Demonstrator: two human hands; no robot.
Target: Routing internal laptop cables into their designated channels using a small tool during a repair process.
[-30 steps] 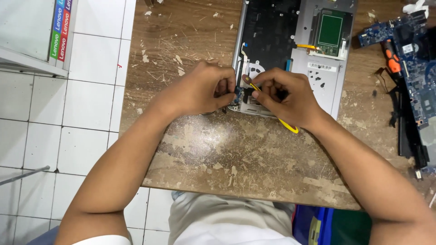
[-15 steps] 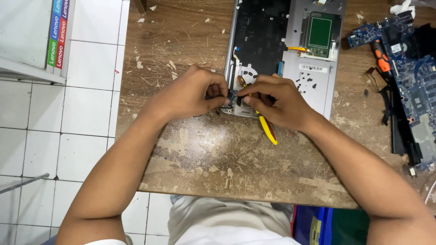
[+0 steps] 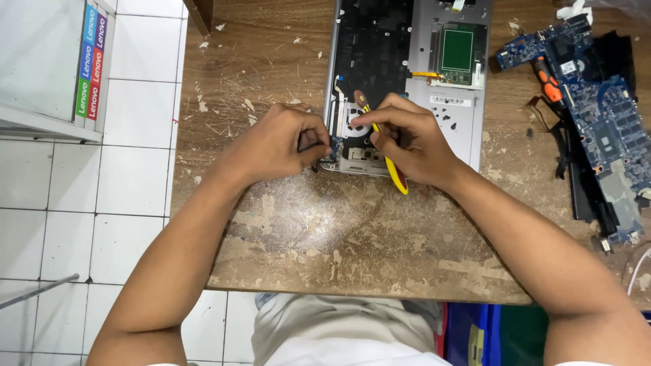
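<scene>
Far left, beside the worktop (image 3: 285, 244): a white box (image 3: 47, 61) with a strip of coloured labels (image 3: 91, 62). On the open laptop (image 3: 407, 81), a small white sticker (image 3: 447, 101). Left hand (image 3: 271, 146) clenched, pinching something tiny at the laptop's near corner. Right hand (image 3: 410, 139) grasping a yellow tool (image 3: 390, 166). Compared with half a second ago: tool tip now up by the fan (image 3: 352, 122), hands slightly farther apart.

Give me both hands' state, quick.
Left hand: closed, fingers pinching at the corner of the laptop shell; what it pinches cannot be told.
Right hand: closed on a yellow tool.
</scene>
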